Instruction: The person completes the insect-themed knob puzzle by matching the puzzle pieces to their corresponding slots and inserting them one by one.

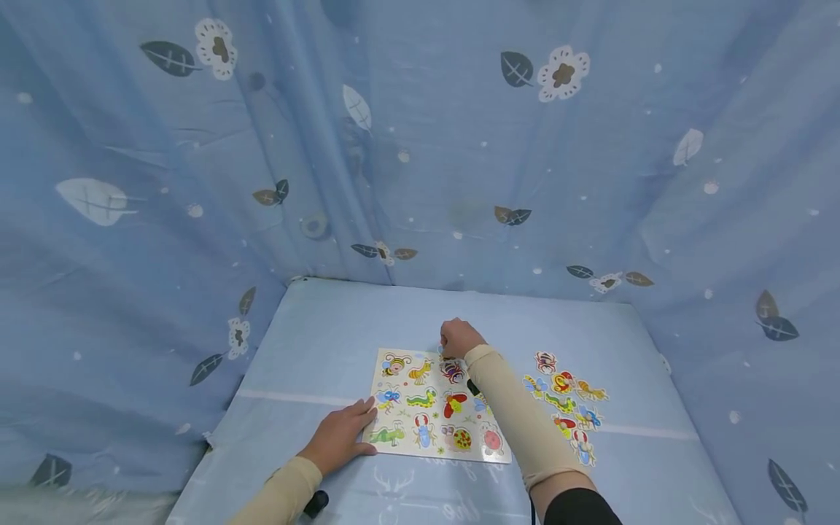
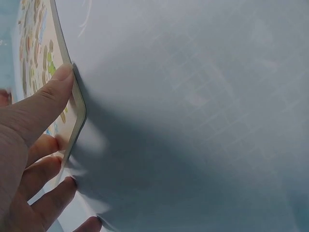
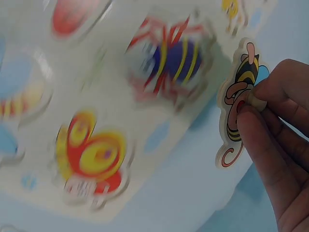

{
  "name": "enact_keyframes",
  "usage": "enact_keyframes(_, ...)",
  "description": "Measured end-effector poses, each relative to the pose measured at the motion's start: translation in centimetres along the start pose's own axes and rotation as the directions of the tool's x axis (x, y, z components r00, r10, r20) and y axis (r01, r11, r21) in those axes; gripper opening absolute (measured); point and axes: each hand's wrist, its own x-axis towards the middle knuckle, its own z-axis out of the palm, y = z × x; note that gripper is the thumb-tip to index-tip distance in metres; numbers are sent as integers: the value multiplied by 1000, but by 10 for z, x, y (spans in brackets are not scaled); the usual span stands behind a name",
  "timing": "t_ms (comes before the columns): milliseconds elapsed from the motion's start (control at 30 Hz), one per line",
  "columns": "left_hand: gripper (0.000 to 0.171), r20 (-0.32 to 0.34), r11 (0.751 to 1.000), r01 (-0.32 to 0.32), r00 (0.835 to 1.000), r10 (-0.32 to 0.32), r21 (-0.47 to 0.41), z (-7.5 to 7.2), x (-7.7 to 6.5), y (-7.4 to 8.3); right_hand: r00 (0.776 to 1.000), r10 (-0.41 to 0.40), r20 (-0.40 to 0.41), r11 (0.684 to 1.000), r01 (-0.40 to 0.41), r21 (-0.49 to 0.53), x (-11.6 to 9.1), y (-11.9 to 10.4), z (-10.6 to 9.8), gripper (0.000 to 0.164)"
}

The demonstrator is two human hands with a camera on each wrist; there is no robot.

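An insect puzzle board (image 1: 400, 415) lies on the table, covered with pictures of a bee, caterpillars, a spider, a snail and others. At its near left corner my left hand (image 1: 337, 437) steadies it; in the left wrist view the thumb presses the board's edge, with the other fingers spread loosely past the corner. My right hand (image 1: 462, 337) is over the far edge of the board. In the right wrist view it pinches a bee puzzle piece (image 3: 247, 77) by its small wooden knob (image 3: 256, 102). The piece is tilted up on its side, beside the board's edge.
Several loose insect pieces (image 1: 560, 403) lie in a cluster right of the board, partly behind my right forearm. A spider piece (image 1: 545, 362) is at their far end. Blue patterned curtains (image 1: 433, 160) hang around the pale blue table (image 1: 341, 313).
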Motion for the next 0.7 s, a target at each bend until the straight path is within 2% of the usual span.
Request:
enact_keyframes(133,80,-9,1000,-12,1000,12,0,1,0,-3,997,-71,1,997,71,12,10,-27,13,23)
enact_keyframes(300,78,-10,1000,-30,999,30,1,2,0,-6,993,-114,23,993,114,16,20,-54,29,27)
enact_keyframes(500,78,-13,999,-54,998,54,11,2,0,-5,991,-135,14,991,134,9,25,-79,45,26)
enact_keyframes(700,77,-11,998,-53,999,53,17,-1,-1,-3,992,-123,13,992,124,-7,26,-99,48,24)
